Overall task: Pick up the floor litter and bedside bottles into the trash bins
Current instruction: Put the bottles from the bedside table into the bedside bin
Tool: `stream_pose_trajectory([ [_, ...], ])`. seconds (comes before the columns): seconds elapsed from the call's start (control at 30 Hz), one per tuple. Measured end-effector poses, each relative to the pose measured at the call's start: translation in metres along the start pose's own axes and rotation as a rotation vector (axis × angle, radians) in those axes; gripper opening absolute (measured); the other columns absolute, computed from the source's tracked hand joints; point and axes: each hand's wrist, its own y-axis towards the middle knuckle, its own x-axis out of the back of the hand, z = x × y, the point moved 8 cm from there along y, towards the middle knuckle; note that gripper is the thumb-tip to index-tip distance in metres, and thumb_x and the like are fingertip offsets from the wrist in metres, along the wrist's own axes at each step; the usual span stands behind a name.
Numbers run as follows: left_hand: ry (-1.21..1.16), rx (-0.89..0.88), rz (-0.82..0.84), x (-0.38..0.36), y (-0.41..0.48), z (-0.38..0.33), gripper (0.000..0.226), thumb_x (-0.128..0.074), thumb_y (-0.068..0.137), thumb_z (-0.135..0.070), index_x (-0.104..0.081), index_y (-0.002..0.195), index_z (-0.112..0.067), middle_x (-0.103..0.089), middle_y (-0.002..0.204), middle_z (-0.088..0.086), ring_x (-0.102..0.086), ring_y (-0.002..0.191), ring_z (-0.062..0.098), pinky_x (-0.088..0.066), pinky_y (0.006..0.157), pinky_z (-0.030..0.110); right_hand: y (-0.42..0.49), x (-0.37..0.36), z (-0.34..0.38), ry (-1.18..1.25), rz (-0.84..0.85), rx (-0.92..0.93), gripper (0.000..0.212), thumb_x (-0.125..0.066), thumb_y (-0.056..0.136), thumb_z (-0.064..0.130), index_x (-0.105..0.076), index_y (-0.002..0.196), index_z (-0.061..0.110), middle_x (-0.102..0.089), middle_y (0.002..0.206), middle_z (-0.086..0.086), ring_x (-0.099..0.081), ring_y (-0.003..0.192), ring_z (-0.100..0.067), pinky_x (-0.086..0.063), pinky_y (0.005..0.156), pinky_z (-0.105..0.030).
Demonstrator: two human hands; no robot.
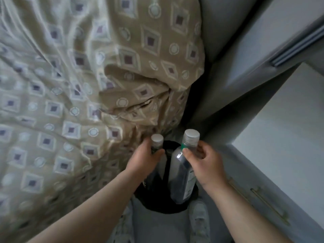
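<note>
Left grip (145,158) wraps the neck of one bottle (157,139), hiding most of its body, while right grip (205,163) pinches a second bottle (182,178) under its cap. Both are over the black bin (157,206), which is largely covered, beside the bed (70,102).

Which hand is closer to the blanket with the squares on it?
Left. The left hand, gripping the left bottle, is right beside the blanket's edge. The right hand, holding the right bottle, is across the black bin, farther from it.

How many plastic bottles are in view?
2. The left bottle is gripped by the left hand, the right bottle by the right hand, both over the black trash bin. More may be hidden inside.
</note>
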Motion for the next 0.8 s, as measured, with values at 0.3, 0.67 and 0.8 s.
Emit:
stream_pose_trajectory([
  [0.3, 0.24, -0.089, -0.073, -0.049, 0.043, 0.042, 0.056, -0.073, 0.074, -0.034, -0.053, 0.121, -0.011, -0.054, 0.128, 0.012, -0.047, 0.122, 0.033, -0.036, 0.105, 0.036, 0.011, -0.008, -0.046, -0.066, 0.026, -0.035, 0.017, -0.077, 0.078, 0.019, -0.067, 0.09, 0.026, -0.071, 0.082, 0.014, -0.065, 0.078, 0.009, -0.047, 0.066, -0.007],
  [0.67, 0.12, -0.162, 0.003, -0.044, 0.039, 0.05, 0.06, -0.06, 0.086, -0.044, -0.044, 0.137, -0.016, -0.046, 0.143, 0.006, -0.04, 0.133, 0.024, -0.027, 0.107, 0.024, 0.023, -0.045, -0.068, -0.294, 0.106, -0.156, 0.025, -0.074, 0.077, 0.035, -0.059, 0.095, 0.026, -0.062, 0.084, 0.015, -0.056, 0.074, 0.0, -0.041, 0.06, -0.021],
  [0.8, 0.002, -0.1, 0.012, -0.028, 0.03, 0.062, 0.049, -0.041, 0.096, -0.045, -0.047, 0.136, -0.018, -0.05, 0.141, 0.004, -0.043, 0.131, 0.022, -0.033, 0.109, 0.031, 0.026, -0.077, -0.09, -0.335, 0.191, -0.22, 0.036, -0.071, 0.075, 0.042, -0.057, 0.104, 0.026, -0.064, 0.097, 0.009, -0.062, 0.089, -0.014, -0.048, 0.07, -0.03],
])
